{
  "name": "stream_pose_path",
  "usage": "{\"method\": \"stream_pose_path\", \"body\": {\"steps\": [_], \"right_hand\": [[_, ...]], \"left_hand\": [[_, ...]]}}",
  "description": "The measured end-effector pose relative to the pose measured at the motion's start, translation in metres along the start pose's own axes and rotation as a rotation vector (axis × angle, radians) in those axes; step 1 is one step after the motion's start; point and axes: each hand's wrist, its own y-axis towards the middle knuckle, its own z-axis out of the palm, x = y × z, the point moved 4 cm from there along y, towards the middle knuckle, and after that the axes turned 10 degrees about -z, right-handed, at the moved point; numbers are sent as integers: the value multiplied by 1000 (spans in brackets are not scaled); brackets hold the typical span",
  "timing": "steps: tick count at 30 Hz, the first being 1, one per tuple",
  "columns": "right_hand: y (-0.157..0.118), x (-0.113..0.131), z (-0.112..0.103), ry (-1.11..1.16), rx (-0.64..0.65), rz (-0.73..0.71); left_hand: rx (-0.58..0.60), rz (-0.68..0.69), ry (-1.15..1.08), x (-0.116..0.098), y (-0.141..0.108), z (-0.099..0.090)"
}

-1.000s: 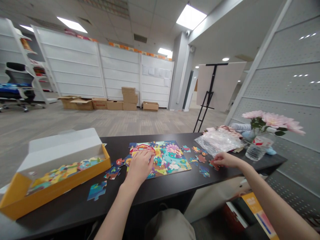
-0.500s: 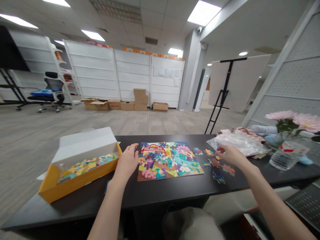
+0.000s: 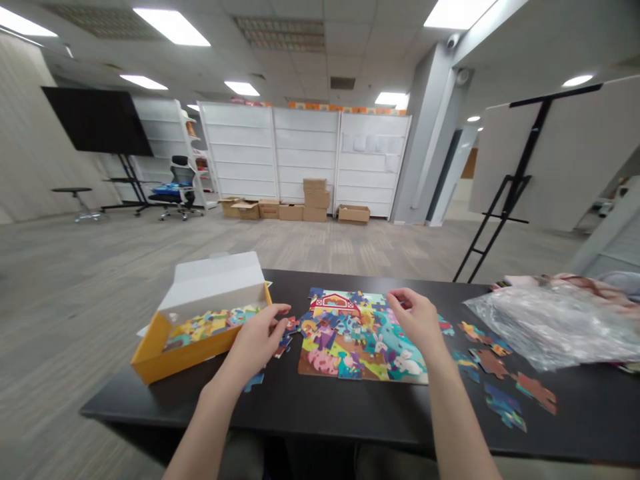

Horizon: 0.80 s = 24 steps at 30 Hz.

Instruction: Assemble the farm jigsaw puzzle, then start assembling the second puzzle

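Observation:
A colourful farm-animal jigsaw puzzle [image 3: 320, 347] lies flat, largely joined, with a red barn near its top. My right hand [image 3: 416, 321] is over its upper right part, fingers bent together; whatever they hold, if anything, is hidden. My left hand [image 3: 257, 339] hovers left of the puzzle, thumb and fingers apart, beside several loose puzzle pieces [image 3: 284, 347] that it partly covers. More loose pieces lie to the right, among them a brown piece [image 3: 489, 363] and a dark blue piece [image 3: 503, 403].
An open yellow box [image 3: 200, 365] with puzzle pieces inside stands at the left of the black table [image 3: 370, 420]. Clear plastic wrapping [image 3: 550, 320] lies at the right. Beyond the table are an easel [image 3: 505, 193], an office chair [image 3: 177, 190] and cardboard boxes [image 3: 315, 200].
My right hand has moved left from the loose pieces to above the puzzle. My left hand has shifted away from the puzzle's left edge towards the box. The view has turned left.

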Motion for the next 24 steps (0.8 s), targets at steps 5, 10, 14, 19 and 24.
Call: {"method": "stream_pose_path", "body": {"steps": [5, 10, 14, 19, 24], "right_hand": [[-3, -11, 8, -3, 17, 27], [-7, -15, 1, -20, 0, 50], [-13, -21, -5, -42, -7, 53], [-17, -23, -9, -53, -14, 22], [-20, -23, -5, -42, 18, -11]], "left_hand": [[28, 107, -61, 8, -6, 5], [53, 118, 207, -9, -6, 22], [67, 10, 455, -23, -1, 33], [97, -57, 549, -34, 7, 39], [72, -77, 532, -37, 11, 40]]}}
